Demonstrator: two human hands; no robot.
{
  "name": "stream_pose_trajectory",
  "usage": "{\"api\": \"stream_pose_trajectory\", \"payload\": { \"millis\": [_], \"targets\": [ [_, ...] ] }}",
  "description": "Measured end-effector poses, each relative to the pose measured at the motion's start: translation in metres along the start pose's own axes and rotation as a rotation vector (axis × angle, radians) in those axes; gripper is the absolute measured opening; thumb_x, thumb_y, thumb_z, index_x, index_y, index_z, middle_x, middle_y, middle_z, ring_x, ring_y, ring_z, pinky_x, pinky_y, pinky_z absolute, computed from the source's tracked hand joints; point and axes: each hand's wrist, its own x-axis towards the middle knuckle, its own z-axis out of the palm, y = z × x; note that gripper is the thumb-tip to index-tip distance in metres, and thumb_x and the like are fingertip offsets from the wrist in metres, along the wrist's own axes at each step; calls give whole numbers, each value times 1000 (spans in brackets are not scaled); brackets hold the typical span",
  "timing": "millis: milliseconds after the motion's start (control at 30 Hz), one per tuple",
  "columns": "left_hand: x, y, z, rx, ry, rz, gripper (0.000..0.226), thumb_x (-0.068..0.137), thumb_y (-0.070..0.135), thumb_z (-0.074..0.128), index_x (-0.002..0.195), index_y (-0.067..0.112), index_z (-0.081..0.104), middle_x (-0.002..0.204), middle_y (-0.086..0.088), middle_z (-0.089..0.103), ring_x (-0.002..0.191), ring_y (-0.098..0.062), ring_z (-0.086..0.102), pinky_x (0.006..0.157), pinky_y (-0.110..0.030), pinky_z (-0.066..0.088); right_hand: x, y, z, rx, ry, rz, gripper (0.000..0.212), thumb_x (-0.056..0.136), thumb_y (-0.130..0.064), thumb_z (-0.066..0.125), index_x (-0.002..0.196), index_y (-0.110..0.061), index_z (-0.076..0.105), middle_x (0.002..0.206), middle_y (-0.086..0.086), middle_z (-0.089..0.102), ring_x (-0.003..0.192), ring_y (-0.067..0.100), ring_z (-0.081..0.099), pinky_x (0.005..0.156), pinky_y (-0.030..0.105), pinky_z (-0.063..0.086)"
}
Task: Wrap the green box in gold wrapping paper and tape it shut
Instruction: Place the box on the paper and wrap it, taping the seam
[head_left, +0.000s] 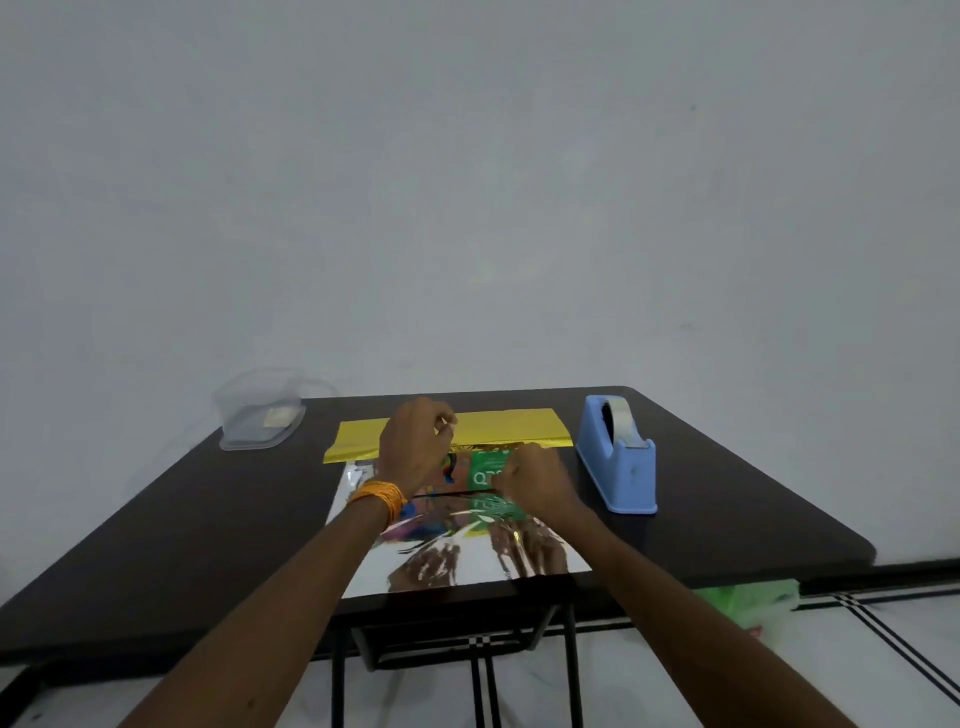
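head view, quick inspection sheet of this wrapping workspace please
surface: dark table, mostly bare
job's things: green box lies on gold wrapping paper, silver side up near, far edge folded gold side up; blue tape dispenser to its right
clutter: clear plastic container at far left corner
grips: left hand curled over the box's left end, hold unclear; right hand grips its right end
cables: nothing seen
surroundings: plain wall; tiled floor; green bag under the table

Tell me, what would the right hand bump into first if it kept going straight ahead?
The green box: the right hand points toward it and seems to touch it. Beyond lies the left hand, though depth is unclear.
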Motion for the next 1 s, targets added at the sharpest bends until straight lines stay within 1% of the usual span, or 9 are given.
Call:
{"api": "stream_pose_trajectory", "payload": {
  "millis": [100, 200, 333, 433, 533, 600, 733, 867, 1000],
  "targets": [
    [-4, 26, 12, -71, -27, 65, 8, 88, 16, 67, 86, 18, 74, 88, 1, 71, 80, -16, 62, 69, -29, 49, -11, 14, -30, 29, 171, 2, 34, 87, -23, 66, 59, -4, 59, 58, 12, 61, 51, 20, 53, 51, 31, 44],
    [-10, 61, 31, -177, -124, 114, 9, 86, 14, 68, 87, 17, 76, 87, -1, 73, 78, -16, 62, 73, -30, 51, -15, 35, -70, 24, 356, 87, 33, 87, -20, 58, 56, -10, 54, 55, 3, 53, 57, 24, 54, 48, 29, 32],
    [-18, 111, 66, -316, -243, 112, 12, 84, 16, 70, 92, 11, 77, 87, -4, 73, 78, -18, 63, 76, -34, 54, -11, 75, -105, 85, 466, 234, 35, 85, -18, 59, 53, -12, 49, 52, 0, 50, 50, 17, 47, 48, 27, 37],
    [-19, 138, 86, -373, -358, 73, 27, 76, 31, 81, 85, 7, 72, 85, -9, 70, 79, -24, 64, 74, -40, 53, -10, 90, -115, 189, 368, 312, 52, 89, -28, 66, 50, -14, 36, 48, 1, 36, 44, 15, 34, 47, 27, 27],
    [-17, 149, 101, -341, -395, 75, 39, 74, 35, 84, 78, 1, 65, 86, -21, 66, 80, -33, 61, 71, -44, 47, -5, 97, -116, 422, 166, 465, 37, 87, -34, 71, 72, -2, 61, 63, 5, 49, 51, 15, 42, 47, 27, 30],
    [-15, 147, 107, -356, -386, 54, 41, 75, 33, 84, 75, -4, 64, 83, -26, 64, 75, -35, 58, 69, -45, 45, 0, 99, -113, 569, 142, 509, 37, 83, -29, 77, 93, 6, 68, 72, 10, 57, 53, 16, 47, 45, 27, 33],
    [-13, 144, 110, -366, -374, 34, 42, 75, 33, 85, 75, -4, 65, 81, -23, 66, 75, -34, 60, 68, -44, 46, 3, 95, -119, 722, 129, 522, 19, 84, -9, 76, 71, -4, 63, 64, 6, 56, 47, 12, 46, 34, 19, 34],
    [-11, 145, 111, -339, -378, 47, 40, 75, 35, 84, 70, 1, 64, 75, -18, 65, 71, -32, 59, 64, -40, 44, 9, 84, -127, 609, 207, 453, 25, 85, -13, 76, 65, -3, 63, 69, 7, 62, 55, 14, 51, 49, 23, 39],
    [-12, 147, 111, -335, -372, 39, 37, 75, 35, 84, 68, 7, 61, 71, -14, 62, 66, -27, 54, 61, -35, 39, 5, 74, -131, 450, 285, 412, 21, 82, -17, 76, 81, 4, 74, 76, 14, 64, 59, 15, 53, 53, 25, 40]
  ]
}}
